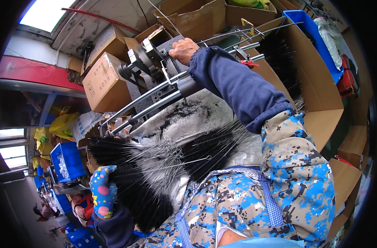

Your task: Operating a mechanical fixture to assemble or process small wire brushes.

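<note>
My right hand (184,50), bare and closed in a fist, is at the metal machine (149,62) at the top centre. Dark bristles show just beside the fist, but what is inside it is hidden. My left hand (103,192), in a blue glove with coloured dots, is closed around the bristled end of a long black wire brush (130,170). That brush's thin shaft runs right to a small loop. Heaped across my lap are several similar brushes (207,151), black bristles outward and bare wire shafts crossing in the middle.
Two steel rails (155,108) extend from the machine. An open cardboard box (320,91) with black brushes stands at the right, beside a blue bin (316,45). A closed carton (106,84) and a blue crate (66,161) with white pieces are at the left.
</note>
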`<action>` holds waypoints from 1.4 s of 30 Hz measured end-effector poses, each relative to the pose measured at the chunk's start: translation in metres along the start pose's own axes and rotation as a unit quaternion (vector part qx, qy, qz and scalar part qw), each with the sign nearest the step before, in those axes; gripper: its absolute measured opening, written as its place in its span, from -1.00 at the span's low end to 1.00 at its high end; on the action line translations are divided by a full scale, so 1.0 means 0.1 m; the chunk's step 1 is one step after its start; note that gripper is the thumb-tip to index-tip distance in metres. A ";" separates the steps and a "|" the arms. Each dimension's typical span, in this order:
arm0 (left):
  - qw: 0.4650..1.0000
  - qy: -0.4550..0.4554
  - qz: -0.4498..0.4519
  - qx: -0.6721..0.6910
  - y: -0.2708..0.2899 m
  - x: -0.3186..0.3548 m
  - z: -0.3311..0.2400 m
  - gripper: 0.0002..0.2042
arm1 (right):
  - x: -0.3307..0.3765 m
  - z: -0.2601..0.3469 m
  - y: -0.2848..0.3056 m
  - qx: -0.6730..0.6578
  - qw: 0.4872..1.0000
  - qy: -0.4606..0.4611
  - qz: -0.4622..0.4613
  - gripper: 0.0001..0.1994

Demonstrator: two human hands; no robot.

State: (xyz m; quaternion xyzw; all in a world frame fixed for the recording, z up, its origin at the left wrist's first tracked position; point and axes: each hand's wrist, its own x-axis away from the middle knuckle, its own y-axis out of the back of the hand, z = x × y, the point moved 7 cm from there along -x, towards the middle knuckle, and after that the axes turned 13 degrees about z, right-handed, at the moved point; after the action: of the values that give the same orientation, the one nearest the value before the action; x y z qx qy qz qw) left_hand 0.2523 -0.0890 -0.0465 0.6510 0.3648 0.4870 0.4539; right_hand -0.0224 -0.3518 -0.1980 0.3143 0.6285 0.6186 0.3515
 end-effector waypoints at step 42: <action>0.985 -0.165 0.019 0.038 -0.06 -0.46 -0.69 -0.55 | 0.80 -0.68 0.12 -0.138 0.966 -0.184 0.117 -0.48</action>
State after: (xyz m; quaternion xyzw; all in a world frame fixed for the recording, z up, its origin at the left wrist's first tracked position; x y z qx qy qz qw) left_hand 0.1739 -0.1133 -0.0579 0.7463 0.2906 0.3672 0.4730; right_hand -0.1236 -0.3228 -0.1911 0.4429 0.4198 0.6677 0.4264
